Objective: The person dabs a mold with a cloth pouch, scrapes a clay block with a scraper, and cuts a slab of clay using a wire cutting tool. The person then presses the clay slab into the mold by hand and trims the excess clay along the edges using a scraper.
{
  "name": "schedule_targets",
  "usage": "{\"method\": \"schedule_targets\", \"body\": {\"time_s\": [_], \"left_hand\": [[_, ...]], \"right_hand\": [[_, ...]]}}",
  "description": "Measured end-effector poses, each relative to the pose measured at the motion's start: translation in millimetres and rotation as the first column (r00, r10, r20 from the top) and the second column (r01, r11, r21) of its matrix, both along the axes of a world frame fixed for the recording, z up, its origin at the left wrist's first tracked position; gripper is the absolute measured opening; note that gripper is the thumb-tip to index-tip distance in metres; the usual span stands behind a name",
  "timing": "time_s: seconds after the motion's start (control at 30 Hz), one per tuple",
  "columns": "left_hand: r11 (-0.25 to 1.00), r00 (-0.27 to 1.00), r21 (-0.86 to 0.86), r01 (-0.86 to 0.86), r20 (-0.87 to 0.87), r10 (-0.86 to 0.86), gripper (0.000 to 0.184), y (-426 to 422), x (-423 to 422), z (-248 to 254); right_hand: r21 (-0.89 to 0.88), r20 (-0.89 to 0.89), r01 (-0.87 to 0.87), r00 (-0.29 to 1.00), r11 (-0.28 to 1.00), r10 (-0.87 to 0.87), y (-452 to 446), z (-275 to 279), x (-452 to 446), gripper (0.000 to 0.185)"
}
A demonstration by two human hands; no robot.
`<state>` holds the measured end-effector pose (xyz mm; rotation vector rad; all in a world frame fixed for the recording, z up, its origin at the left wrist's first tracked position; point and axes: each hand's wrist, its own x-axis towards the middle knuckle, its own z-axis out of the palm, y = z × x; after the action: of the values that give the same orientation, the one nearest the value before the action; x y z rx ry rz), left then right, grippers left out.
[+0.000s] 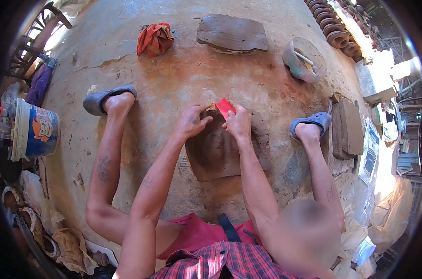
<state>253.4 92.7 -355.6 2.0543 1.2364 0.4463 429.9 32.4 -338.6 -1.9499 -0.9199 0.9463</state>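
On the floor between my legs lies a brown clay slab [262, 158] with a raised rounded form [213, 144] near its middle. My right hand [239, 123] is closed on a flat red scraper [225, 107] at the slab's far edge. My left hand [192, 122] is at the far left edge of the slab, thumb and forefinger apart. Its fingertips are close to a small orange-brown bit [213, 107]; whether they touch it I cannot tell. Part of the raised form is in shadow under my hands.
Farther out are a crumpled red cloth [155, 39], a flat clay slab [232, 32] and a bowl [296, 65] with a white stick in it. Stacked clay slabs [348, 128] stand beside my right foot. A bucket [36, 130] is at the left; curved clay pieces [334, 30] line the upper right.
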Motion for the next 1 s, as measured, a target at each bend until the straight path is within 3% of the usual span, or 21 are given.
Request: {"method": "schedule_targets", "body": {"time_s": [0.03,0.17,0.43,0.57,0.67,0.9,0.97,1.0], "left_hand": [[0.999,0.997,-0.032,0.031,-0.073,-0.033,0.045,0,3,0],[0.999,0.997,-0.033,-0.002,-0.074,0.0,0.044,-1,7,-5],[0.996,0.997,-0.078,-0.034,0.07,0.039,0.042,3,10,-20],[0.995,0.996,-0.084,-0.06,0.068,0.066,0.039,5,11,-19],[0.995,0.996,-0.099,-0.031,0.085,0.04,0.039,6,8,-16],[0.923,0.928,-0.379,0.072,0.364,0.077,0.036,15,-10,-19],[0.903,0.895,-0.416,0.103,0.435,0.098,0.034,13,-16,-20],[0.909,0.874,-0.406,0.097,0.472,0.117,0.033,13,-18,-20]], "right_hand": [[-0.009,0.006,-0.004,1.0,1.0,0.004,0,1,-2,0.042],[-0.044,0.007,0.008,1.0,0.999,-0.008,3,0,-3,0.041],[-0.108,0.031,-0.014,0.999,0.994,0.017,-3,7,-7,0.042],[-0.121,-0.031,0.015,0.999,0.993,-0.019,-16,2,-15,0.04],[-0.09,0.02,0.024,1.0,0.996,-0.022,-26,8,-25,0.039],[-0.116,-0.022,-0.049,0.999,0.992,0.047,-32,-3,-39,0.039],[-0.022,0.223,-0.149,0.963,0.989,0.15,-34,-22,-42,0.038],[-0.025,0.222,-0.157,0.962,0.987,0.159,-33,-23,-44,0.038]]}}
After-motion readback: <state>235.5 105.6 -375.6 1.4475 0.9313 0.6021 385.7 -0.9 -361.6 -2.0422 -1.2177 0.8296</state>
